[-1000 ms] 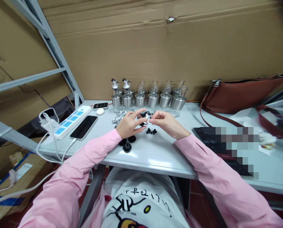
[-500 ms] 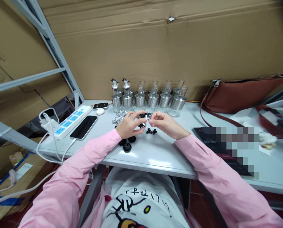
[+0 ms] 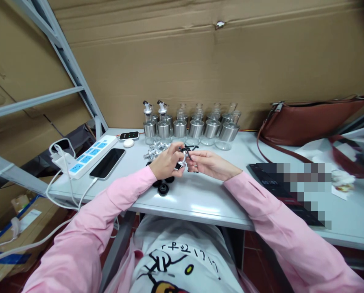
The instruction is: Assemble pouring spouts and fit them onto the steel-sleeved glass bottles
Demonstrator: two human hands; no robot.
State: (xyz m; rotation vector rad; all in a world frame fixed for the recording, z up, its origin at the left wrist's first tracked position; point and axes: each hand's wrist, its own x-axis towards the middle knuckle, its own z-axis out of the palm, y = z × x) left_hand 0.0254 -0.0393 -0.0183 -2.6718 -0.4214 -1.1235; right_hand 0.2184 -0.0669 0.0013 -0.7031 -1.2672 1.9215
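My left hand point(image 3: 168, 161) is closed round a small silver-and-black pourer spout point(image 3: 183, 162), mostly covered by the fingers. Facing it, my right hand point(image 3: 208, 163) pinches a thin black piece point(image 3: 188, 153) against the spout's upper end; its exact shape is hard to make out. Several slim black parts point(image 3: 194, 147) lie just behind the fingertips. Beside my left hand is a heap of silver spouts point(image 3: 153, 151). Round black stoppers point(image 3: 163, 189) sit in front of the left wrist. The small black caps on the table are largely hidden behind my right hand.
Several glass bottles with steel sleeves point(image 3: 196, 128) stand along the cardboard wall; two at the left carry pourer spouts point(image 3: 162, 107). A phone point(image 3: 107, 163) and a power strip point(image 3: 93, 156) lie left. At right are a brown bag point(image 3: 312, 122) and a dark tablet-like device point(image 3: 269, 179).
My right hand has come in closer to the left and now holds a thin black piece at the spout. Its fingers now cover the small black caps. The left fingers have curled more tightly.
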